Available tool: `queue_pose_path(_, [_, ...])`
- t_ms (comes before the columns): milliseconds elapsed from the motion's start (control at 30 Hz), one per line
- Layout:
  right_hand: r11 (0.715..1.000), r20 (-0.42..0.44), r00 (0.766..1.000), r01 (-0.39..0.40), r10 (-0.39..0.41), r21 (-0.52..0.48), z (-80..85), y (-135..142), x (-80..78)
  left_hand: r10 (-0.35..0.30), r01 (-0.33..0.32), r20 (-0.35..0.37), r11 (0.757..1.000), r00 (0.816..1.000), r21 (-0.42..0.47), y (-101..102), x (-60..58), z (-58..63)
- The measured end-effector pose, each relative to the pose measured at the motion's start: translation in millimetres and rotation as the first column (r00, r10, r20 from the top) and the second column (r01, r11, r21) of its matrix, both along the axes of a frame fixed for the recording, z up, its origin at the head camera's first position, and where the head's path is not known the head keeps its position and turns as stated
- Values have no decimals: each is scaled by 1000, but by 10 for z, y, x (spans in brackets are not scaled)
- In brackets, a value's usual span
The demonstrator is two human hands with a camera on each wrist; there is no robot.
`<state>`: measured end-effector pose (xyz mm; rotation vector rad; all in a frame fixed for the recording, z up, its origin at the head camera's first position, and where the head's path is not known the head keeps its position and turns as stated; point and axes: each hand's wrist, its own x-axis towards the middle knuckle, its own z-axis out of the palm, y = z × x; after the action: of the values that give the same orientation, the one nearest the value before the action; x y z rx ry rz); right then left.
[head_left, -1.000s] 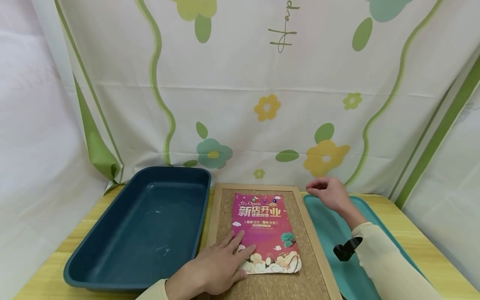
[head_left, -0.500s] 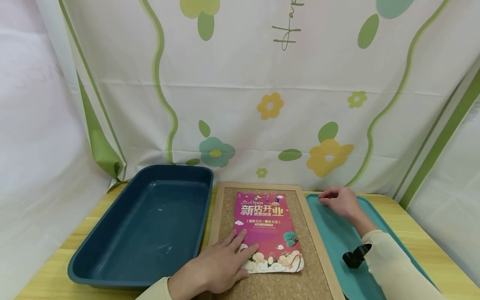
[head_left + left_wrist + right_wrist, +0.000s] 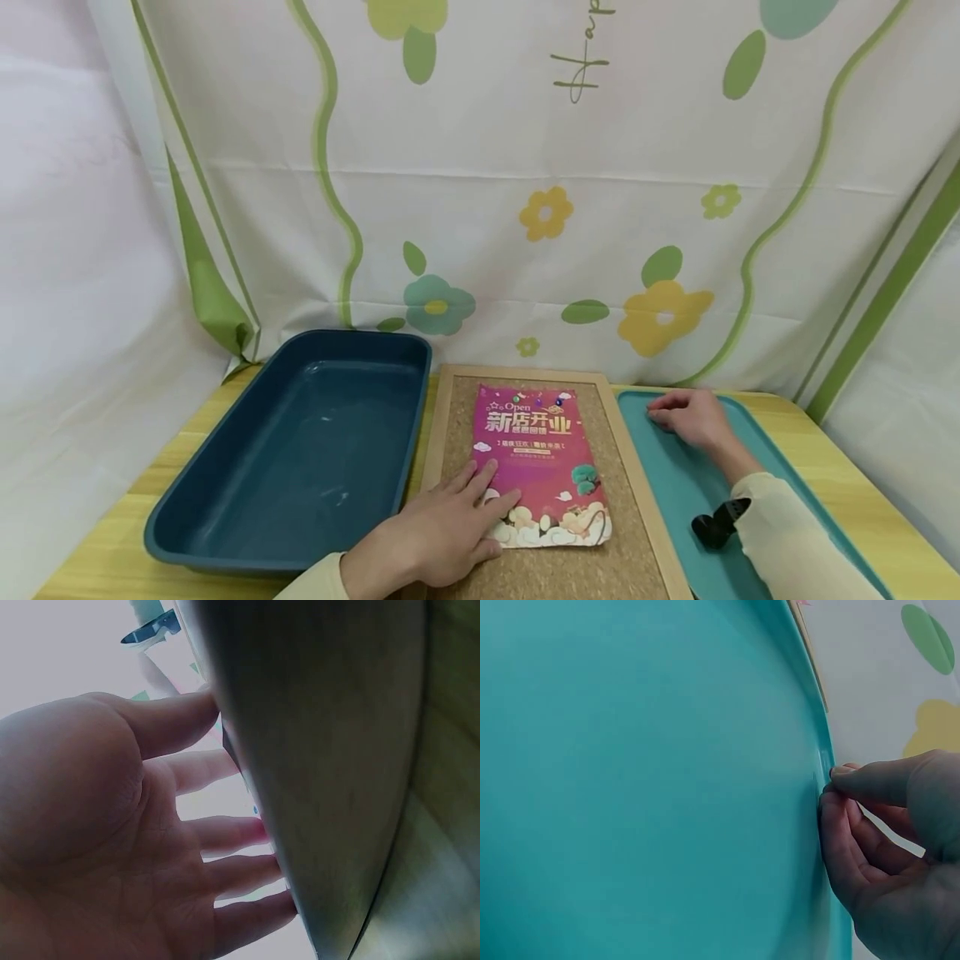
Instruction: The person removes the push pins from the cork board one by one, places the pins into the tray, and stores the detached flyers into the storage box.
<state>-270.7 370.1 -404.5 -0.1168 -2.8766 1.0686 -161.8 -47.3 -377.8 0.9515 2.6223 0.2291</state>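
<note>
My left hand (image 3: 442, 529) rests with spread fingers on the lower left of a pink and purple poster (image 3: 536, 467), which lies on a cork board (image 3: 637, 542) with a wooden frame. Small green, purple and blue dots like push-pin heads (image 3: 559, 402) show along the poster's top. In the left wrist view, the left fingers (image 3: 232, 834) reach over the board's edge. My right hand (image 3: 693, 421) is low over the far left part of a teal tray (image 3: 675, 492). Its thumb and index fingertips meet beside the tray's rim (image 3: 826, 761); I cannot tell whether something small is between them.
To the left of the board stands a deep dark blue basin (image 3: 300, 467). The wooden table (image 3: 97, 533) shows around the basin and tray. A white curtain (image 3: 480, 208) with printed flowers hangs right behind them. A black wrist camera (image 3: 718, 525) sits on the right sleeve.
My right hand has moved right and down, from above the tray's far left corner to low over the tray. The left hand stays on the poster. The head view has shifted slightly.
</note>
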Motion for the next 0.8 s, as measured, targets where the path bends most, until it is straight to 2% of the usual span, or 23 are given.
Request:
queue_pose_path(233, [999,-7,1000,-1,2,42,-42,18,13,0,0,4,1000,1000,-10,19,-7,-12])
queue_pose_path(600, [1000,24,1000,-9,10,-19,-81,52,32,20,-20,-4,1000,1000,-15,39,8,-13])
queue_pose_path(800, [1000,25,1000,-8,9,-16,-68,31,11,18,-19,-16,1000,1000,-20,31,10,-3])
